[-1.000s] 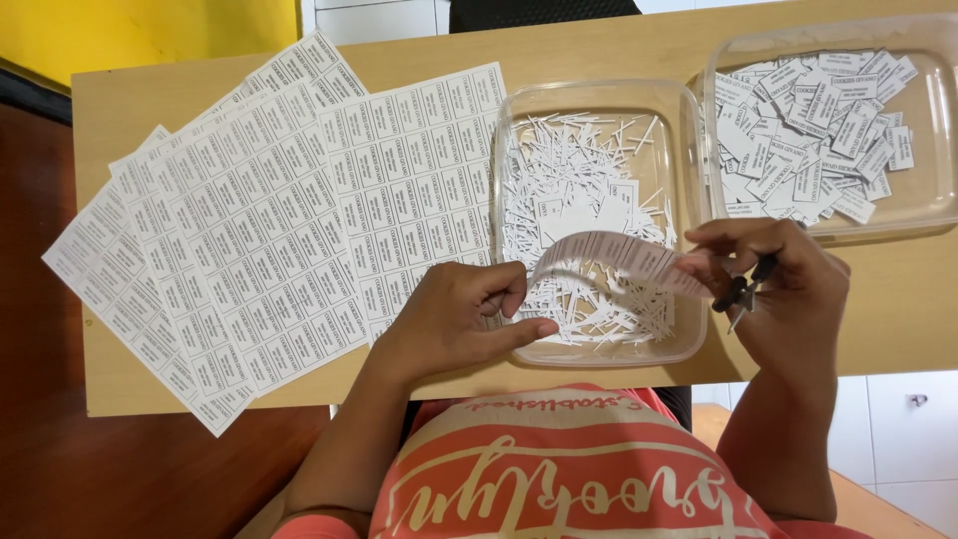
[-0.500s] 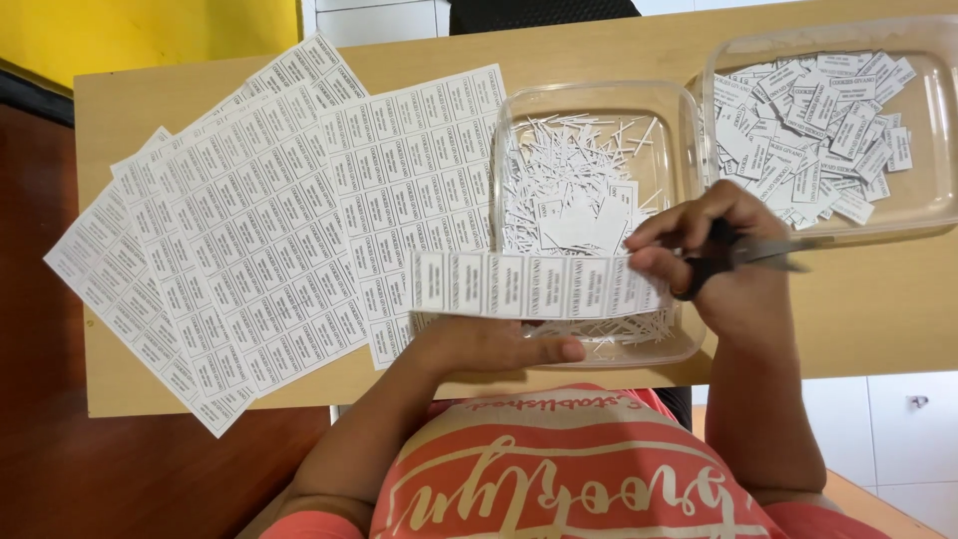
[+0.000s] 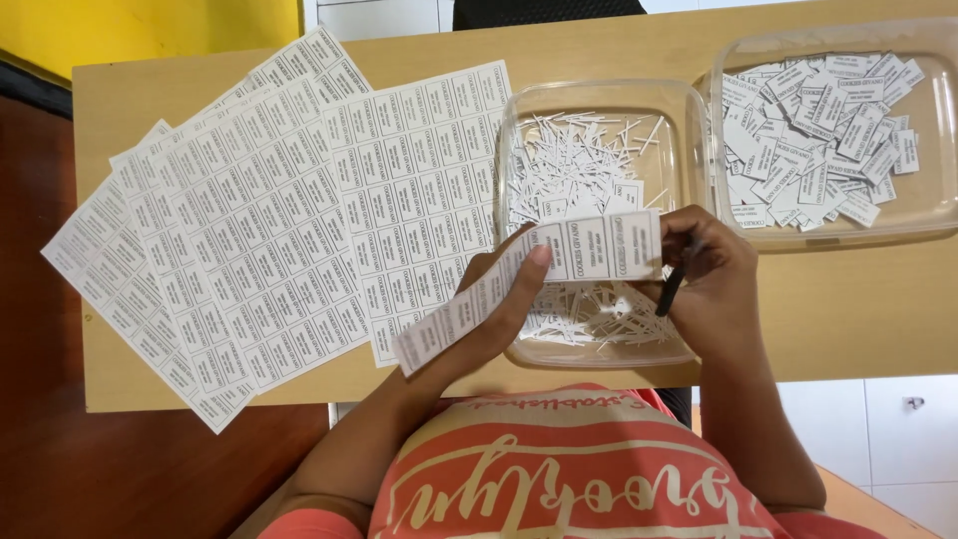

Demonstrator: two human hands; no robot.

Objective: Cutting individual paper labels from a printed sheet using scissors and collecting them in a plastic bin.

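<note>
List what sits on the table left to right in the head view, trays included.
Fanned printed label sheets → clear tray of thin paper offcuts, with the left hand, the label strip and the right hand over it → clear tray of cut labels.

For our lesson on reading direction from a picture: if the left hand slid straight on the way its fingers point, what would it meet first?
The left hand points up and right. Behind the label strip it already holds, it would likely first meet the paper trimmings in the near clear tray; depth is unclear.
</note>
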